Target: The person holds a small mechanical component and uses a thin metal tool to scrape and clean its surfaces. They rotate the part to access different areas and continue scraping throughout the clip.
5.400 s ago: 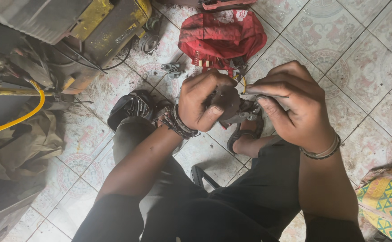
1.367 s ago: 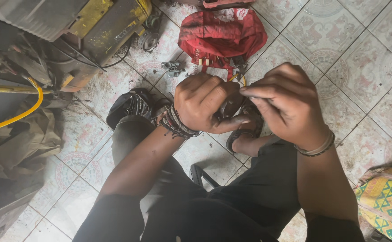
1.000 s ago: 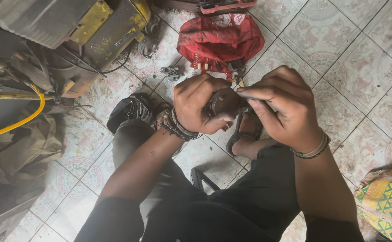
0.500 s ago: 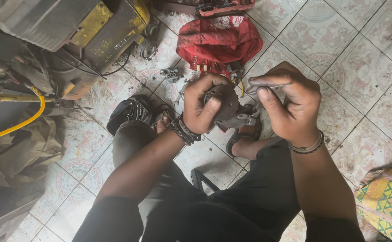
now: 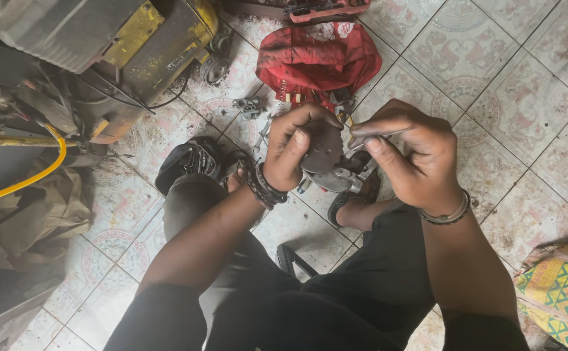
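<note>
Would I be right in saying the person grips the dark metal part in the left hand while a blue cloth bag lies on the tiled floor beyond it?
Not quite: the cloth bag is red, not blue, as the head view shows. The left hand does grip the dark metal part, above the tiled floor.

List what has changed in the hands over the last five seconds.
The right hand has opened from a fist over the metal part and now pinches a thin tool against it. The left hand still grips the part, the red bag unmoved.

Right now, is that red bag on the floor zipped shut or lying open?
Lying open, it seems: the red bag sprawls crumpled on the tiled floor, and small metal parts, a spring among them, show at its near edge.
</note>
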